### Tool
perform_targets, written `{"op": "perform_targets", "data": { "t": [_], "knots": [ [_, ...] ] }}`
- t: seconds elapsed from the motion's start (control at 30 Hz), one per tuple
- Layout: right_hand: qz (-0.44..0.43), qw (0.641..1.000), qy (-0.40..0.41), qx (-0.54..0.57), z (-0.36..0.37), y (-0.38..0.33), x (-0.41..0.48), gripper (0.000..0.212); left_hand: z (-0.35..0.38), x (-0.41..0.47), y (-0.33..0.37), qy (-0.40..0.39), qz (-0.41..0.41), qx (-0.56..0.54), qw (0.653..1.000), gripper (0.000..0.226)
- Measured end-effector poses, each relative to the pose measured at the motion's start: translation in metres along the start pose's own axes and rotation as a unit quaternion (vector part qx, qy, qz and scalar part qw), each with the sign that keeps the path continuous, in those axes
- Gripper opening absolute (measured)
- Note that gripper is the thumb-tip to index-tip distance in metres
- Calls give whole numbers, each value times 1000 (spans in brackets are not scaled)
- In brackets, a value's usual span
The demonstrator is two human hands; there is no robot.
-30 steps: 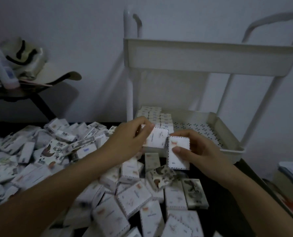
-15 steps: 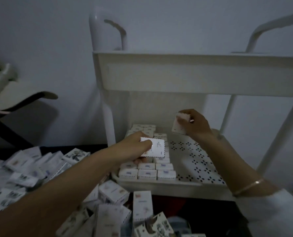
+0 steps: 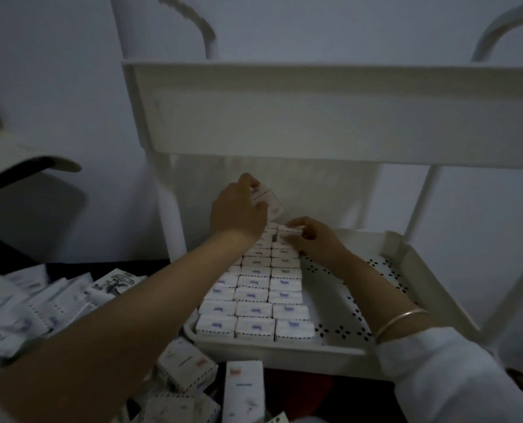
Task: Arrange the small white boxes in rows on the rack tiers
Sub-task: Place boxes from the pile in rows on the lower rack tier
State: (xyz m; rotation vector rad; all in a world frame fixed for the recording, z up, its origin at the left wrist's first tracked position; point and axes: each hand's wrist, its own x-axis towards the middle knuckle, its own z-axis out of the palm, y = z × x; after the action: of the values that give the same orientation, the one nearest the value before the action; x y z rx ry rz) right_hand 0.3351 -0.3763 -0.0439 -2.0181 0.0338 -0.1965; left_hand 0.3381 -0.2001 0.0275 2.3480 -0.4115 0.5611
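Filling lower tier (image 3: 284, 351) at far end of rows (image 3: 255, 303). Pinching box (image 3: 290, 230) at row end with right hand (image 3: 315, 241); gripping second box (image 3: 269, 201) in left hand (image 3: 235, 213) just above. Next: seat flush, lower second alongside.

**White metal rack's lower tier (image 3: 431, 288), left half packed in rows**

Small white cardboard boxes (image 3: 255, 309) with dashed edges sit side by side in three files, touching one another. The files run from the tier's near edge toward its far edge. The right half shows the tier's perforated floor up to the raised right rim. The rack's upper tier (image 3: 315, 111) hangs above, its inside hidden. Off the near-left corner, a dark tabletop (image 3: 70, 268) carries a loose heap of similar boxes (image 3: 40, 306).
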Motion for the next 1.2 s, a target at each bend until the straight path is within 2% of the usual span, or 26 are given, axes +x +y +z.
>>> {"op": "perform_targets", "data": {
  "t": [0.13,0.27,0.4,0.5,0.6,0.7,0.87,1.03,1.2],
  "knots": [
    [30,999,-31,8,2,1,1,13,26,5,3,13,23,5,1000,26],
    [92,993,-14,76,3,2,1,21,47,19,-1,-31,89,21,995,29],
    [130,987,-6,96,6,9,5,33,56,30,-2,-69,148,27,986,34],
    [130,987,13,98,6,14,6,19,62,39,-2,-126,202,119,964,25],
    [158,980,22,119,6,14,7,49,65,48,-6,-202,191,165,946,24],
    [166,981,22,100,7,16,9,56,71,49,-12,-232,171,181,940,22],
    [122,990,48,-47,4,22,10,48,71,43,-18,-251,181,215,926,31],
    [76,985,75,-135,-2,14,-6,38,32,16,-4,-283,186,215,916,40],
    [-40,970,129,-203,-1,-31,-43,28,-39,-50,3,-273,238,138,922,26]
  ]
}}
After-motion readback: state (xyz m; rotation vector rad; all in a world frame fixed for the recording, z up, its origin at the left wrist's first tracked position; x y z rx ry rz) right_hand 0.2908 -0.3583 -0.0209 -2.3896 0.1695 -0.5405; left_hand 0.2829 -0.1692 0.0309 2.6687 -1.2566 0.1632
